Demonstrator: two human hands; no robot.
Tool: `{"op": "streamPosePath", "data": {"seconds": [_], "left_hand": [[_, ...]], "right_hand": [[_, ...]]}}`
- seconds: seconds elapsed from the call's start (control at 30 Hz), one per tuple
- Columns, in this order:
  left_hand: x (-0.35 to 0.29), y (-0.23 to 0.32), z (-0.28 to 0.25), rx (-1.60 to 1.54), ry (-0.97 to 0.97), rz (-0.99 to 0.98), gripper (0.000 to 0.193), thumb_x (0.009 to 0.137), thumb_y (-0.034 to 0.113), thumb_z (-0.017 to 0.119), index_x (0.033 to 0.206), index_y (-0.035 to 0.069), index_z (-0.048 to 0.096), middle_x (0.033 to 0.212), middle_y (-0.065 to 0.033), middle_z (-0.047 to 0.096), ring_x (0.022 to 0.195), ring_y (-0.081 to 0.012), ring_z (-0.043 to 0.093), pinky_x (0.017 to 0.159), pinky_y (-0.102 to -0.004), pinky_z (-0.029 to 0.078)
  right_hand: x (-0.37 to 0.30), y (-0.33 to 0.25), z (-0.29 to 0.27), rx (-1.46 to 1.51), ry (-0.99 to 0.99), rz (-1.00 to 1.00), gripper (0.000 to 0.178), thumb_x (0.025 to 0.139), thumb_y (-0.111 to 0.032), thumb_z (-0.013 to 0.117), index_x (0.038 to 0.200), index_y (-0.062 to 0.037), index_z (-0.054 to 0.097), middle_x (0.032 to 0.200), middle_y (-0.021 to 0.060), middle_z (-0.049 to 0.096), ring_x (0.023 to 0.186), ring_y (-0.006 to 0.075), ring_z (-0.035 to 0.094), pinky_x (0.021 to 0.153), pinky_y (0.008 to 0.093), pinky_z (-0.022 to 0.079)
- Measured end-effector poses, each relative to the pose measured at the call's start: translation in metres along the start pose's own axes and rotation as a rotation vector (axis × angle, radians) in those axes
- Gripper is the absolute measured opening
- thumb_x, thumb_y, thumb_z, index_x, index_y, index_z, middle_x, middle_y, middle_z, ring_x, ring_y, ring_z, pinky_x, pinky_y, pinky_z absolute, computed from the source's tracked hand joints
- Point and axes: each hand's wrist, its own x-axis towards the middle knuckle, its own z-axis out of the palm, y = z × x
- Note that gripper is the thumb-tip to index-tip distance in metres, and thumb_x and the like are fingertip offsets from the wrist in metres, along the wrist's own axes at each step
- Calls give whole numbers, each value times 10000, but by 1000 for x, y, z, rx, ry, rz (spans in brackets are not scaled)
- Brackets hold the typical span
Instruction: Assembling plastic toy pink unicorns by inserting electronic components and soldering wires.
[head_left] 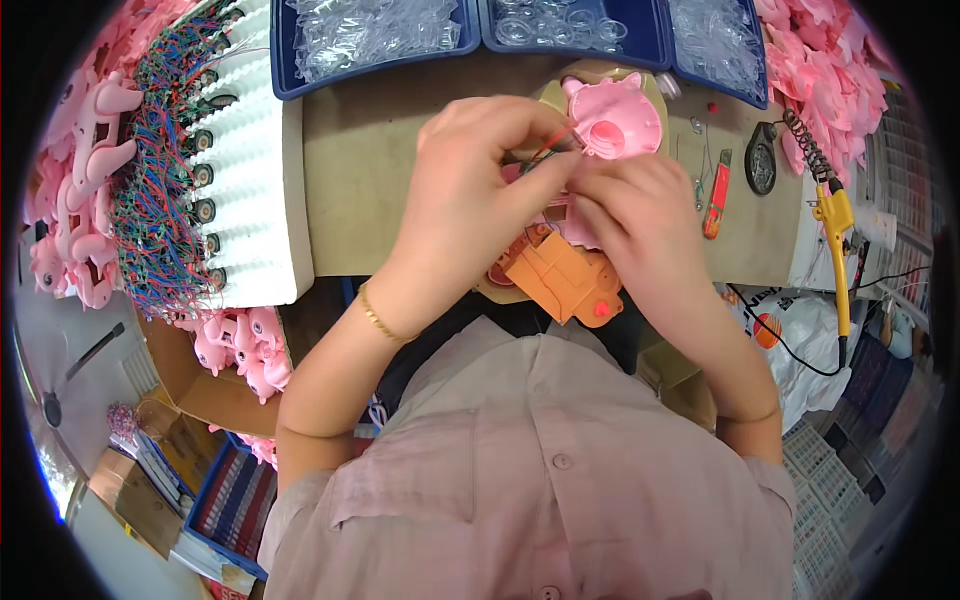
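Note:
A pink plastic pig-shaped toy shell (615,118) lies on a round tan pad at the middle of the workbench. My left hand (470,175) pinches thin red and dark wires (545,150) beside the shell. My right hand (640,215) is closed just below the shell, its fingertips meeting the left hand's at the wires. An orange plastic housing (560,278) with a red button sits under both hands at the bench's near edge.
Blue trays (375,40) of clear plastic parts line the far edge. A white foam block (250,160) with wired small speakers is at left, pink toy shells (80,170) beyond it. A yellow soldering iron (838,235), an orange cutter (715,195) and more pink shells (825,75) are at right.

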Motion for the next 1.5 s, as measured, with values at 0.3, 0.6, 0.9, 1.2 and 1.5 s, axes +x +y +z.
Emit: {"op": "streamPosePath", "data": {"seconds": [0.3, 0.6, 0.9, 1.2, 1.5], "left_hand": [[14, 29, -13, 431, -84, -14, 172, 827, 164, 664, 904, 10, 678, 699, -57, 612, 709, -115, 581, 660, -248, 454], [-2, -6, -15, -409, 56, -238, 186, 884, 131, 627, 981, -26, 654, 837, -26, 648, 771, -65, 592, 700, -226, 487], [-79, -16, -22, 516, 50, 451, 373, 707, 84, 703, 1078, 78, 660, 1078, -38, 648, 939, -183, 642, 786, -333, 513], [-86, -19, -26, 700, -42, 458, 412, 725, 101, 678, 1136, 98, 649, 1172, -23, 615, 1049, -135, 595, 870, -293, 408], [-24, 19, -32, 395, -269, 155, 297, 704, 203, 743, 992, 159, 687, 972, 0, 638, 884, -208, 535, 819, -349, 379]], "right_hand": [[-32, -38, -29, 2, -162, 112, 542, 621, -227, 777, 1065, -7, 558, 1081, 126, 514, 1035, 302, 495, 902, 429, 372], [-5, 15, -12, 296, -26, -211, 596, 598, 10, 704, 1179, -25, 576, 1211, 134, 515, 1113, 301, 525, 898, 376, 458], [6, 13, -18, 236, -104, -195, 596, 570, 13, 723, 1151, -24, 592, 1142, 118, 541, 1044, 277, 557, 853, 352, 485], [20, 10, -32, 130, -216, -234, 626, 555, -30, 751, 1162, -37, 600, 1112, 105, 561, 996, 279, 561, 808, 356, 486], [10, 22, -24, 213, -121, -235, 550, 612, -119, 753, 1135, -27, 608, 1134, 101, 562, 1053, 288, 535, 873, 375, 448]]}}
